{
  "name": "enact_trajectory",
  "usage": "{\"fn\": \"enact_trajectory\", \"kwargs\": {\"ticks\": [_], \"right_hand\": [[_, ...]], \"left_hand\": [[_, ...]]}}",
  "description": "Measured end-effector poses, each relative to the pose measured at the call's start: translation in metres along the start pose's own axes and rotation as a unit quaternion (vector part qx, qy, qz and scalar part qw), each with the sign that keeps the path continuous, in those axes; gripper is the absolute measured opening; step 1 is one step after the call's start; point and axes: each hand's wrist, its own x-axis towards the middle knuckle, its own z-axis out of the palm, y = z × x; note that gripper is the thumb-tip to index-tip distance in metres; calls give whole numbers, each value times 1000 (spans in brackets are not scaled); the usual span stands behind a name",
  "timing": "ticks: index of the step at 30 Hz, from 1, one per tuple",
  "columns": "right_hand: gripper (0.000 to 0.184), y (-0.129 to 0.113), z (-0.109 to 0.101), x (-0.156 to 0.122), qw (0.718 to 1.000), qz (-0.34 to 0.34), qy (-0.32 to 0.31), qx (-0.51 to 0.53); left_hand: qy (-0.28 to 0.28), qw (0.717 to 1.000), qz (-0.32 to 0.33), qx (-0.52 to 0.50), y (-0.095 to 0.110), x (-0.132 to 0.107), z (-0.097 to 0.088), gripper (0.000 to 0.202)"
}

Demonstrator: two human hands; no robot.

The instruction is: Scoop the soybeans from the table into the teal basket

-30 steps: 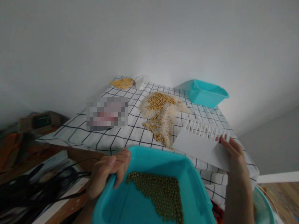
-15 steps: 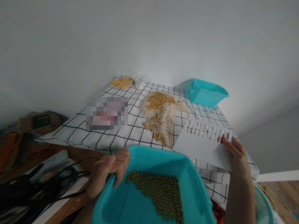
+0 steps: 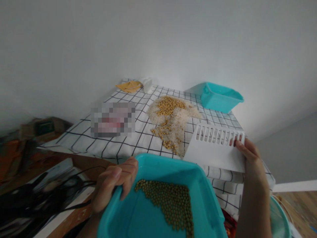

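Note:
My left hand (image 3: 112, 185) grips the left rim of a turquoise plastic tub (image 3: 148, 218) held in front of me. A pile of green peas (image 3: 170, 205) lies in the tub. My right hand (image 3: 247, 155) holds a white slotted plastic scraper (image 3: 215, 148) by its right end, tilted over the table's near right corner. Beyond it on the checked tablecloth (image 3: 104, 145) lies a heap of rice mixed with yellow soybeans (image 3: 170, 119).
A second turquoise tub (image 3: 220, 97) stands at the table's far right corner. A yellow cloth (image 3: 130, 86) and a white object (image 3: 148, 84) lie at the far edge by the wall. A blurred patch sits mid-left. Black cables (image 3: 44, 195) lie lower left.
The scraper and my right hand have lifted slightly and flattened. The tub in my left hand has barely shifted.

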Motion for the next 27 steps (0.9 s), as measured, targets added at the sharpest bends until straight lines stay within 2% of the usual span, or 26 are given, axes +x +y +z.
{"fn": "enact_trajectory", "kwargs": {"ticks": [11,17,23,27], "right_hand": [[24,5,5,0,1000,-9,-11,-16],[26,3,22,-2,997,-7,-70,-17],[24,2,25,-3,998,-60,-5,7],[24,5,23,-5,999,-39,-17,6]], "left_hand": [[6,1000,11,4,-2,-2,1,62],[-17,1000,4,23,2,2,-2,63],[-24,999,3,32,3,1,-4,64],[-16,1000,-8,23,2,1,-2,64]]}}
